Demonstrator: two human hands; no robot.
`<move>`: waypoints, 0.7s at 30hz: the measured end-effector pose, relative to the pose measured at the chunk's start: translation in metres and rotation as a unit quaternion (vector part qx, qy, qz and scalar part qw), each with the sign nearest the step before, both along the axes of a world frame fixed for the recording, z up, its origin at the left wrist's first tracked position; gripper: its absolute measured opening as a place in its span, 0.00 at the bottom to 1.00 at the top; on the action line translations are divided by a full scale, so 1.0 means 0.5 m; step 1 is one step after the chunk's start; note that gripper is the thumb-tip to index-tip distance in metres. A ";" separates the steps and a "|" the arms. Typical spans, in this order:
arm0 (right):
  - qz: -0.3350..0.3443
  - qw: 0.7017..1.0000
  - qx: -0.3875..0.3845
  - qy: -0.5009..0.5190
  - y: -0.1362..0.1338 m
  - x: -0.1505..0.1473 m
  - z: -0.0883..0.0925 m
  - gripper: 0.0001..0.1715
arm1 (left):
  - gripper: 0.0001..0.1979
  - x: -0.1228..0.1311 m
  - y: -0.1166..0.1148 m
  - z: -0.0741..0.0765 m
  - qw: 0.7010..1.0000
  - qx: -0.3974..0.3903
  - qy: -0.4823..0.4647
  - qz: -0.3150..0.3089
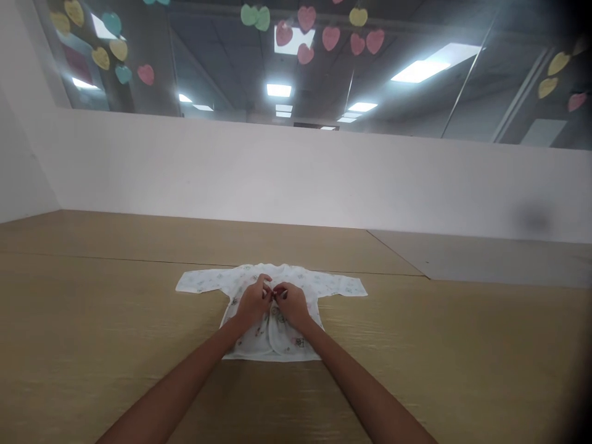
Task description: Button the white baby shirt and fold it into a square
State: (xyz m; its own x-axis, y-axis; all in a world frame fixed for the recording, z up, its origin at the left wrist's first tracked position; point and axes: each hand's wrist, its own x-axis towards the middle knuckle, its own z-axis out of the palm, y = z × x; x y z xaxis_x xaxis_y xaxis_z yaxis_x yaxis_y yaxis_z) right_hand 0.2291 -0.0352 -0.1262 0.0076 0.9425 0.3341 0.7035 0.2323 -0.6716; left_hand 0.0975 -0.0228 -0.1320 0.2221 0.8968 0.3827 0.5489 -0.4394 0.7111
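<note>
A white wall (pixel 296 172) runs along the far edge of a tan wood-grain table (pixel 92 320), and above it a glass pane (pixel 217 55) carries paper hearts (pixel 330 37) in pink, yellow and teal, with ceiling lights (pixel 419 71) showing through. A flat grey panel (pixel 481 256) lies at the far right of the surface.

Near the middle of the table, toward the near side, a white printed baby top (pixel 271 342) lies spread flat, its left sleeve (pixel 198 282) and right sleeve (pixel 346 285) stretched out to either side and its front panels overlapped. Work is in hand at the top's front fastening, where both hands meet on the chest. The right hand (pixel 292 305) is closed in a tight pinch on a small red tie (pixel 279 291). The left hand (pixel 252 302) curls in just beside it, its fingers (pixel 264 285) bent over the cloth, though what they grip is too small to tell
</note>
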 end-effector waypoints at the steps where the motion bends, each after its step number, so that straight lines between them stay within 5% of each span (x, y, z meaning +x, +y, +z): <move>1: -0.001 1.000 -0.006 0.018 0.001 0.001 0.000 0.09 | 0.14 -0.001 0.000 0.001 1.000 0.003 -0.004 -0.004; 7: -0.032 0.998 0.001 0.056 -0.002 -0.001 0.002 0.07 | 0.13 0.000 -0.002 0.004 0.999 0.014 -0.010 -0.035; 14: -0.001 0.991 -0.023 0.129 -0.010 -0.004 0.009 0.13 | 0.12 -0.003 0.005 0.002 0.982 -0.047 -0.161 -0.083; 21: -0.015 0.997 -0.058 0.047 -0.016 0.007 0.077 0.09 | 0.14 -0.007 0.007 0.020 0.956 -0.167 -0.217 -0.107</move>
